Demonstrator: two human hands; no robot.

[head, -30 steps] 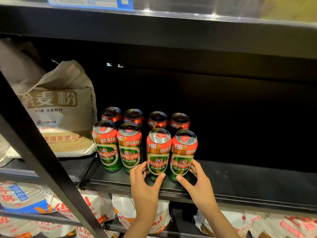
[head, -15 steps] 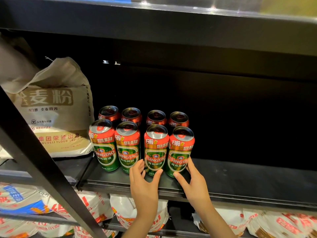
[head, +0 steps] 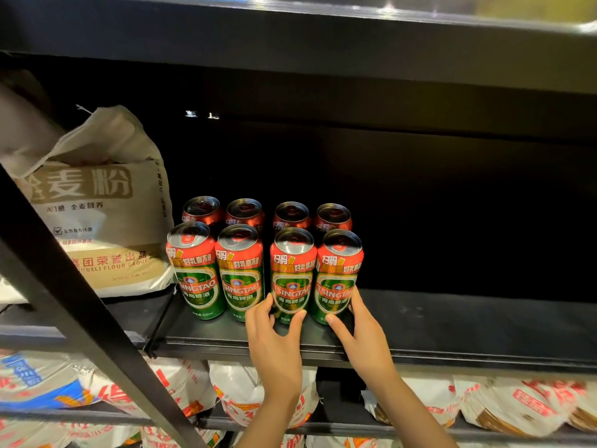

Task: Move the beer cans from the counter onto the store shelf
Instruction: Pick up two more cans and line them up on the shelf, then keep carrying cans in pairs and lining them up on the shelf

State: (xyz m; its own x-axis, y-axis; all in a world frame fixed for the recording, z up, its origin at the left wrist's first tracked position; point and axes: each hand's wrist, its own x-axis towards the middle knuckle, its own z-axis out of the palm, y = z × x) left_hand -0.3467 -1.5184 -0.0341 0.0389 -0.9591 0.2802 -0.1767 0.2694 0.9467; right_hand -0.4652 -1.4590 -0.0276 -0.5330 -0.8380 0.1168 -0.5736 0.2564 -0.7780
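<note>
Head view looks down at both hands reaching onto a black store shelf [head: 452, 321] stocked with eight upright beer cans in two rows of four. Left hand [head: 274, 337] cups the base of the third front can [head: 292, 273], thumb and fingers curled round its lower sides. Right hand [head: 361, 331] wraps the fourth front can [head: 339, 273], thumb at its front, fingers round its right side. These two cans touch each other. Just left of the left hand stand the other two front cans [head: 218, 270]; beyond the fingers sits the back row [head: 268, 215], tops showing. Further left of the left hand leans a flour sack [head: 97, 205]. Below the wrists, bagged goods [head: 484, 402] fill the lower shelf.
</note>
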